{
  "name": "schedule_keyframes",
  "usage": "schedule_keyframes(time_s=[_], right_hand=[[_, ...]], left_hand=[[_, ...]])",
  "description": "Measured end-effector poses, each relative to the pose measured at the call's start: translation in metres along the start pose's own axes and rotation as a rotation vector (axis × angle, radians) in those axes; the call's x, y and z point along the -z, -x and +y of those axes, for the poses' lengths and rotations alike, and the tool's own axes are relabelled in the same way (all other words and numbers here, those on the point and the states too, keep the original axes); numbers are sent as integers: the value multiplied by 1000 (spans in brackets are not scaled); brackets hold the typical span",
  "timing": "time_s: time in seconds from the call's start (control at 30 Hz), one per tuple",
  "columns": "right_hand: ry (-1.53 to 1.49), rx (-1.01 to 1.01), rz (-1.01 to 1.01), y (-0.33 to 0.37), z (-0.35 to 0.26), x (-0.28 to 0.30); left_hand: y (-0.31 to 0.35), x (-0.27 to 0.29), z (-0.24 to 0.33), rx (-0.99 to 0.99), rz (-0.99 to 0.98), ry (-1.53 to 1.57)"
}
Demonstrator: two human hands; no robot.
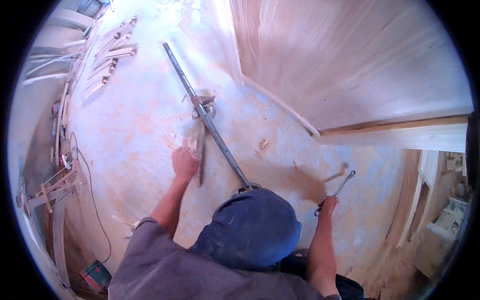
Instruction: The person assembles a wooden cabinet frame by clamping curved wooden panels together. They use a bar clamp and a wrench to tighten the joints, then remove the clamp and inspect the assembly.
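Observation:
My right hand (327,205) is closed round the handle of a metal wrench (344,184). The ring end of this wrench points up and away to the right. Farther left, my left hand (185,162) is low over the floor, one finger stretched forward and the others curled, with nothing visible in it. Beside it lies a dark narrow strip (201,155); whether they touch is unclear. Between my hands a long steel bar clamp (220,142) slants across the floor, a jaw (202,106) partway along it. A blue cap (250,227) covers the clamp's near end.
A large wooden panel (350,65) stands at the upper right. Several wood strips (112,52) lie at the far left. A cable (92,195) runs along the left to a red and dark box (96,276). Boards (419,192) and a pale container (440,242) stand at the right.

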State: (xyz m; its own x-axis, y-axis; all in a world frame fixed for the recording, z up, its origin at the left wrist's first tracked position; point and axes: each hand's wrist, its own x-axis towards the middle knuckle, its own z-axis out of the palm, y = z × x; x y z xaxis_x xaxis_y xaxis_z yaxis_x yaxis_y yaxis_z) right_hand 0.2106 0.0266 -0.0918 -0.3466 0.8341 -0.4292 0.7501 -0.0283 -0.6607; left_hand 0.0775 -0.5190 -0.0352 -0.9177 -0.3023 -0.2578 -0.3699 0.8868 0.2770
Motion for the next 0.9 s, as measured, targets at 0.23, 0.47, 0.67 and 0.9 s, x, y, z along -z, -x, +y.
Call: schedule_keyframes(time_s=[0.23, 0.47, 0.67, 0.9], right_hand=[[299, 303, -651, 135, -72, -48], [406, 504, -824, 202, -63, -29], [458, 506, -814, 185, -61, -24], [485, 514, -800, 192, -59, -49]], left_hand=[[-53, -30, 85, 295, -9, 1172], [-88, -34, 100, 685, -46, 1586], [-70, -19, 105, 575, -145, 1702], [-45, -7, 148, 533, -153, 1651]])
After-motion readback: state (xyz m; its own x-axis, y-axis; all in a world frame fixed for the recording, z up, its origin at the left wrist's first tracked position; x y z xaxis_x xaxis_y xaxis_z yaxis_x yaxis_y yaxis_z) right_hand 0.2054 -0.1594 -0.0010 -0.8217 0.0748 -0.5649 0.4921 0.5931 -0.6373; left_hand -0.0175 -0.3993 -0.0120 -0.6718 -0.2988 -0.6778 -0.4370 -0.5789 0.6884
